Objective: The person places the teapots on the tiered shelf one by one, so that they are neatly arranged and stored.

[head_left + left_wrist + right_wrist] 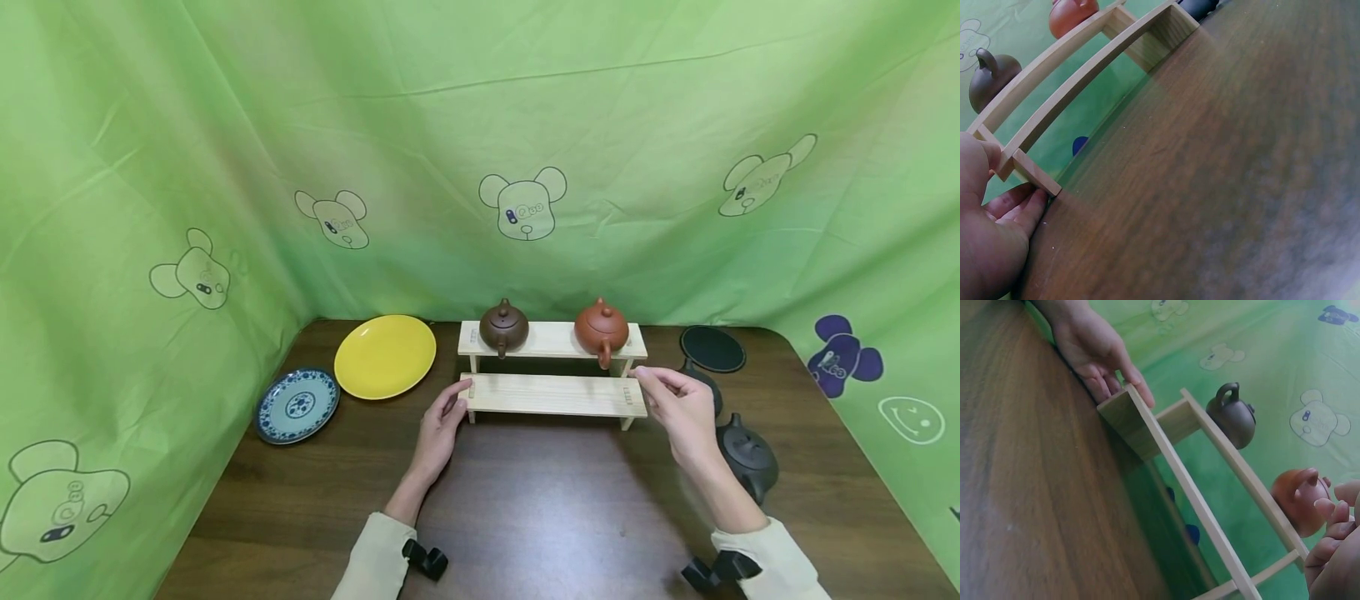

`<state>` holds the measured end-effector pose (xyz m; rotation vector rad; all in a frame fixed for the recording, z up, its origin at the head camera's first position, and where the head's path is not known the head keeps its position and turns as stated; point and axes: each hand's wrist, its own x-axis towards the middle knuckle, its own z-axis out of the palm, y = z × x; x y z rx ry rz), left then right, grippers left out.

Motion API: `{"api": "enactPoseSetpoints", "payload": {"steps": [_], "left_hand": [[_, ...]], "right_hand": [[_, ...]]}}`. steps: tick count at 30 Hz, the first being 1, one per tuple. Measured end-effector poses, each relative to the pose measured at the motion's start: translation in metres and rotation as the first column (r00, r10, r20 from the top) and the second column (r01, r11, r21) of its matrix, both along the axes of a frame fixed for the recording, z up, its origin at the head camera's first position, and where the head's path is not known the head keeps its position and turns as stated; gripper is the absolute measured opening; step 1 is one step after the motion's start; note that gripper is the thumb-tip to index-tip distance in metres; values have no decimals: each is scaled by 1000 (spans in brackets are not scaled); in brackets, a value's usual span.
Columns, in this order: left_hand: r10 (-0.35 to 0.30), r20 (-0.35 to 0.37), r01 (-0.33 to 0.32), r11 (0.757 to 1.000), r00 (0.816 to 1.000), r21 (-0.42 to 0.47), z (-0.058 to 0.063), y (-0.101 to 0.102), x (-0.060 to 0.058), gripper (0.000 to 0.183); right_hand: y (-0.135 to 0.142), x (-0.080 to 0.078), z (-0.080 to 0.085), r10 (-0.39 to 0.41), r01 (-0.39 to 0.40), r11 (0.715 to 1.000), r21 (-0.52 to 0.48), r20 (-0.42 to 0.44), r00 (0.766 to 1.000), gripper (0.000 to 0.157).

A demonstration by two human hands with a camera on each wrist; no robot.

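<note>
Two pale sleeves (pixel 377 557) lie nearest. The left hand (pixel 437 432) pinches the left end of one two-tier wooden stand (pixel 551 393) on the counter (pixel 540 500); the right hand (pixel 684 410) curls at its other end, grip unclear. Two teapots (pixel 504 327) top it. Only the head view shows one yellow plate (pixel 385 357) and one blue-patterned plate (pixel 297 406); the left wrist view bares fingers (pixel 1033 211) beside the leg (pixel 1036 172).
</note>
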<state>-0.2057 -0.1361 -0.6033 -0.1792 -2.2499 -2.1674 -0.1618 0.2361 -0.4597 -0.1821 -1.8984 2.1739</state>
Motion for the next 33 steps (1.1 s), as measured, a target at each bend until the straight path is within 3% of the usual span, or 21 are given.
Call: {"api": "enactPoseSetpoints", "payload": {"steps": [11, 16, 21, 25, 33], "left_hand": [[14, -39, -14, 1000, 999, -18, 0, 1, 1, 34], [17, -118, -18, 1000, 993, -12, 4, 3, 4, 35], [23, -96, -23, 1000, 995, -6, 2, 3, 2, 34], [12, -136, -13, 1000, 991, -8, 3, 3, 3, 35], [2, -41, -1, 1000, 999, 23, -1, 2, 0, 35]], "right_hand": [[17, 20, -2, 4, -4, 999, 38, 13, 1000, 13], [20, 27, -4, -8, 8, 998, 60, 1, 1000, 13], [24, 37, -3, -14, 14, 998, 60, 1, 1000, 12], [29, 45, -3, -20, 20, 998, 52, -4, 1000, 12], [38, 63, -5, -46, 46, 998, 38, -11, 999, 15]]}}
